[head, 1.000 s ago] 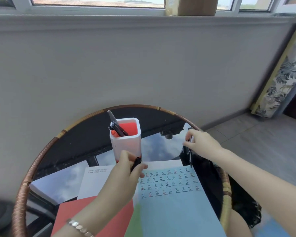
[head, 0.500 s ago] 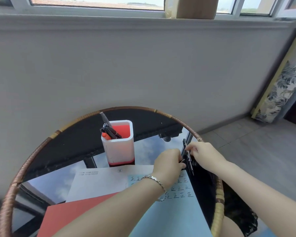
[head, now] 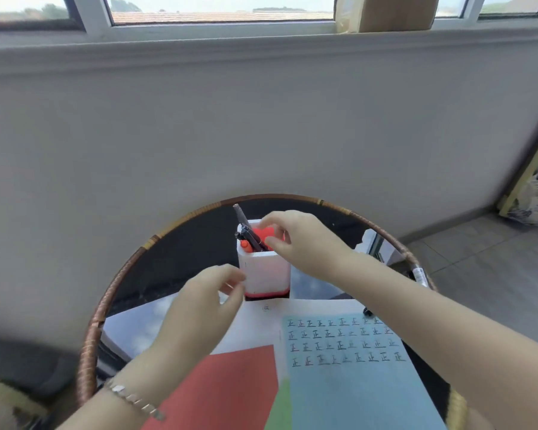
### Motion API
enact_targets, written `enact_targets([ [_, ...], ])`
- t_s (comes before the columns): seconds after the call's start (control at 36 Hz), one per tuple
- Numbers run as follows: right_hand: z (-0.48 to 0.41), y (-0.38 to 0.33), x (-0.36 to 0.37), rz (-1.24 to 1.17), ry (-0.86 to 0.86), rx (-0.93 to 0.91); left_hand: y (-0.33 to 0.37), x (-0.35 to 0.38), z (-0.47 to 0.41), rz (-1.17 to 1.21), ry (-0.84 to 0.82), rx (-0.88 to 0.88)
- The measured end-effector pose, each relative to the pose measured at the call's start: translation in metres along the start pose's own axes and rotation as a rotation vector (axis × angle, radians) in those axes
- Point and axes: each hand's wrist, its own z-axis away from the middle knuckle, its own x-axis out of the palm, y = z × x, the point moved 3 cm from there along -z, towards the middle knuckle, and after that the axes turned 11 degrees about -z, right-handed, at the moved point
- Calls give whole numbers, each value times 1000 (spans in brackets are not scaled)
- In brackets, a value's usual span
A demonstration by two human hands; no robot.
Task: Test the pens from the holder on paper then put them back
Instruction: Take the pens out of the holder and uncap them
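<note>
Head view, looking down at a round glass table with a woven rattan rim (head: pixel 106 302) set against a grey wall. A white rectangular pen holder with a red lining and red base (head: pixel 264 271) stands near the table's far edge. Several dark pens (head: pixel 245 223) and one orange-capped pen (head: pixel 245 245) stand in it, their long axes leaning up and away to the left.

The right hand (head: pixel 302 240) hovers right over the holder's mouth, nearer the pens than the other hand. The pens lie just left of its fingertips (head: pixel 266 221). Thumb and forefinger are loosely curved and apart, the red lining showing between them, with no pen seen pinched.

The left hand (head: pixel 205 302), a bracelet (head: pixel 134 398) on its wrist, sits low beside the holder's left wall. Its fingers are curled close to that wall, and blur hides whether they touch it or hold something small.

In front of the holder lie a blue sheet of paper with rows of handwritten test marks (head: pixel 348 367), a white sheet (head: pixel 255 324) and a red sheet (head: pixel 224 386).
</note>
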Motion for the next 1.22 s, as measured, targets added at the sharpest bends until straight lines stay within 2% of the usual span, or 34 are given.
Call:
enact_targets([
  [0.14, -24, -13, 18, 63, -140, 30, -30, -27, 7, 10, 44, -74],
  [0.19, -27, -12, 19, 109, -143, 32, -35, -31, 10, 18, 56, -82],
  [0.31, -22, -7, 17, 128, -51, -10, -34, -33, 13, 61, 62, -86],
  [0.39, -16, -12, 3, 111, 80, -79, -23, -33, 11, 111, 98, -59],
  [0.47, -1, -31, -23, -16, 262, -167, -5, -36, 8, 194, 160, -9],
  [0.53, 14, -46, -40, -133, 321, -230, 11, -40, 5, 261, 204, 49],
  [0.64, 45, -67, -51, -259, 288, -365, 43, -40, 0, 389, 202, 139],
  [0.75, 63, -64, -47, -281, 261, -369, 70, -33, -1, 381, 240, 244],
  [0.83, 73, -49, -46, -411, 295, -264, 75, -26, 1, 485, 272, 186],
  [0.92, 84, -29, -40, -550, 346, -16, 77, -21, 4, 731, 255, 72],
  [1.03, 95, -12, -15, -888, 174, 346, 78, -11, 10, 898, 132, -4],
  [1.11, 100, -6, -5, -1087, 223, 503, 74, 5, 14, 852, 11, -14],
  [1.22, 103, 2, 0, -975, 327, 491, 60, 20, 17, 541, -65, 28],
])
